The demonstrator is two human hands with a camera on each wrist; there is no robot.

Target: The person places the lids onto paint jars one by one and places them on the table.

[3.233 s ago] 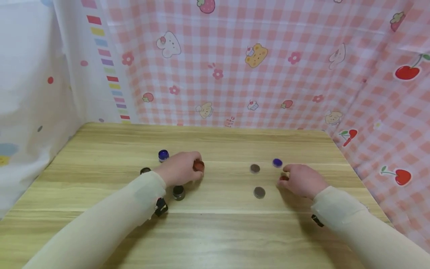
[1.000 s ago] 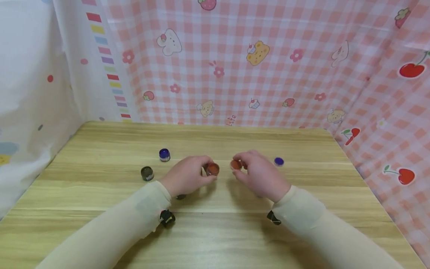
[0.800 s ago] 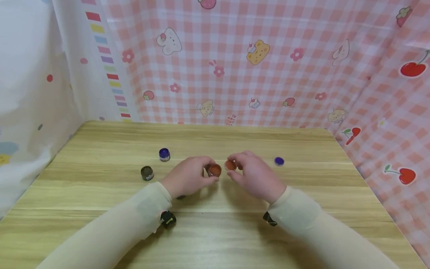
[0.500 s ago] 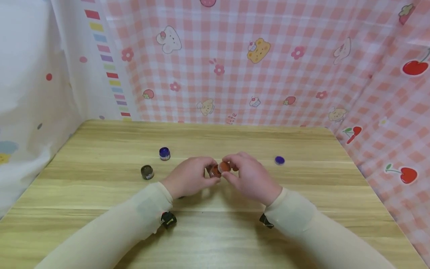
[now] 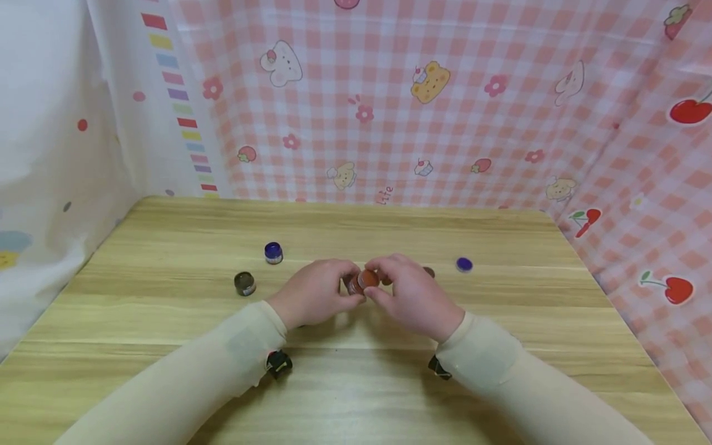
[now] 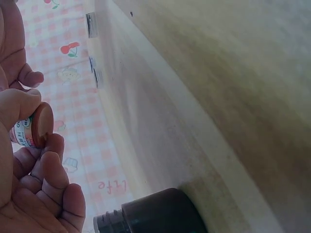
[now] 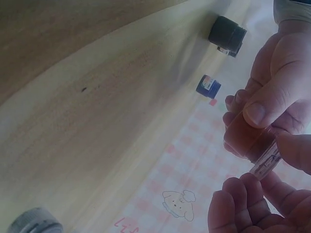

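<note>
My left hand (image 5: pixel 313 293) holds a small paint jar (image 7: pixel 245 138) of orange-brown paint between thumb and fingers, above the table and tilted toward the right hand. The jar's printed label (image 6: pixel 23 132) shows in the left wrist view. My right hand (image 5: pixel 414 295) pinches the round orange-brown lid (image 5: pixel 369 279) at its edge. That lid is at the jar's mouth, overlapping it in the head view; whether it sits squarely on the rim I cannot tell.
Left on the wooden table (image 5: pixel 356 395) stand an uncapped blue paint jar (image 5: pixel 273 253) and a dark jar (image 5: pixel 245 283). Another dark jar (image 6: pixel 160 213) is mostly hidden by the left hand. At right lie a blue lid (image 5: pixel 464 264) and a brownish lid (image 5: pixel 429 272), partly covered by the right hand.
The right hand has picked the orange-brown lid off the table and carried it left to the jar. The left hand has moved a little right with the jar. The two have come together.
</note>
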